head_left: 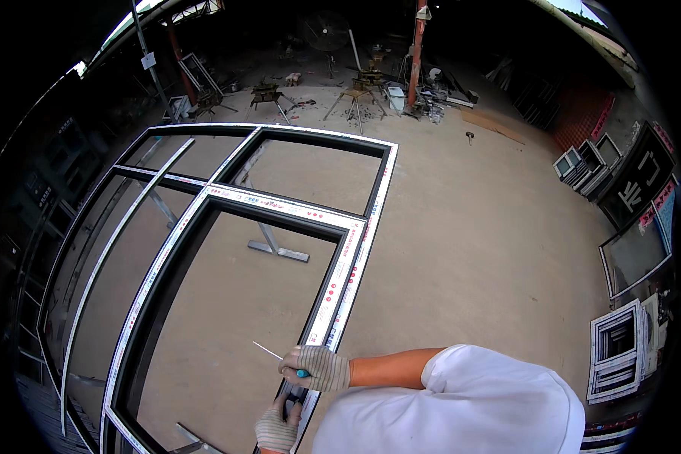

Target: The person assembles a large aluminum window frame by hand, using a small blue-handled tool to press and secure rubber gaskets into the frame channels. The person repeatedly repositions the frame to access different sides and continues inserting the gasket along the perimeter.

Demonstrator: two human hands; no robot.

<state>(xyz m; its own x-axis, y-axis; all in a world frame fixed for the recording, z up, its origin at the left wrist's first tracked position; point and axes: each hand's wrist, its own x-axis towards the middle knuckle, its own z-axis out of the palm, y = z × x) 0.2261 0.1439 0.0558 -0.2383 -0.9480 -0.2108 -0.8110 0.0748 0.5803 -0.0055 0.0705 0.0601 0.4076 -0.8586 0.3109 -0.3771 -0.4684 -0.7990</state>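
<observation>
A large window frame [283,208], black on its inner edges and covered with printed white protective film, lies raised on metal supports in front of me. My right hand [314,366], in a striped knit glove, is closed around a screwdriver [302,373]. The screwdriver's teal handle shows between the fingers, and its thin shaft points left over the frame's opening. Just below, my gloved left hand [277,431] rests at the frame's near right member. Its thumb and fingers are closed about a small black piece [295,396], whose kind I cannot make out.
A loose white bar [121,227] lies lengthwise across the frame's left part. A metal support foot [278,251] stands beneath. Smaller window frames [617,352] lean at the right wall. Machines on stands [357,94], a red post [416,53] and a white bucket [396,97] stand farther back.
</observation>
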